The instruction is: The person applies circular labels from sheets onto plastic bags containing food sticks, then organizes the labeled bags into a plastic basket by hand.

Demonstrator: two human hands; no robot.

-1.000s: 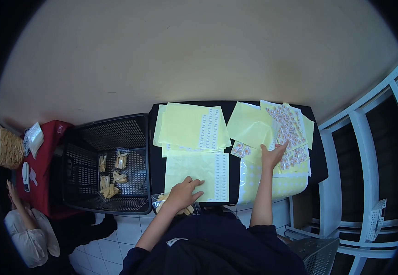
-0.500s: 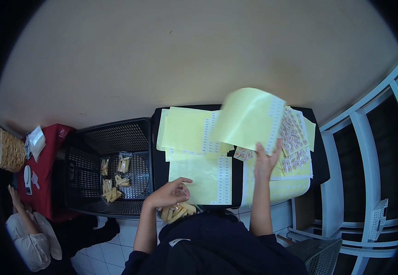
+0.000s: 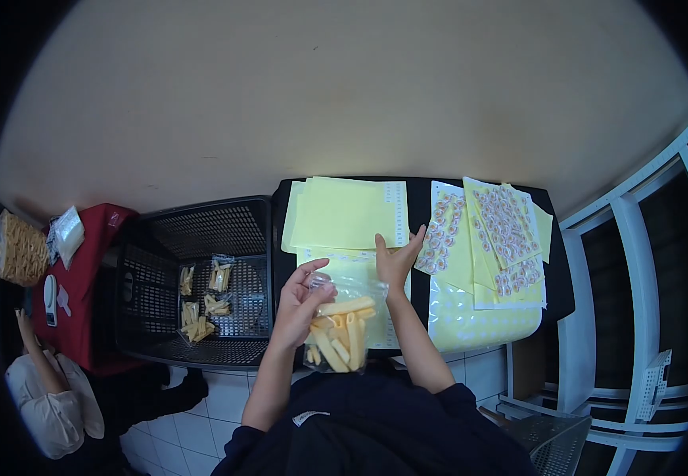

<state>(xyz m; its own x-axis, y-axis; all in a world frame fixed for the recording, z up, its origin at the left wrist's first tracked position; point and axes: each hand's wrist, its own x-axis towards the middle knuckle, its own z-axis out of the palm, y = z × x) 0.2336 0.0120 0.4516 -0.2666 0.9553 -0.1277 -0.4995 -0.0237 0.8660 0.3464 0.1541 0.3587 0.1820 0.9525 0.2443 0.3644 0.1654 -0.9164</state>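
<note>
My left hand (image 3: 300, 305) grips the top corner of a clear bag (image 3: 340, 337) filled with pale yellow sticks, held over the front of the black table. My right hand (image 3: 397, 258) has its thumb and fingers spread and holds nothing; it is at the lower right edge of a stack of yellow sheets (image 3: 348, 213). Another yellow sheet (image 3: 310, 262) lies partly hidden under the bag. To the right of my right hand are sheets with round printed stickers (image 3: 506, 226).
A black crate (image 3: 193, 358) on the left holds several bags of sticks (image 3: 197, 324). Beyond it stands a red-covered table (image 3: 98, 278) with a white scale (image 3: 50, 300) and a large bag of brown pieces (image 3: 22, 247). Another person (image 3: 54, 404) is at the lower left.
The yellow sheet lifted by my right hand now lies on the left stack, and that hand has let go and moved left. My left hand has raised the bag into fuller view.
</note>
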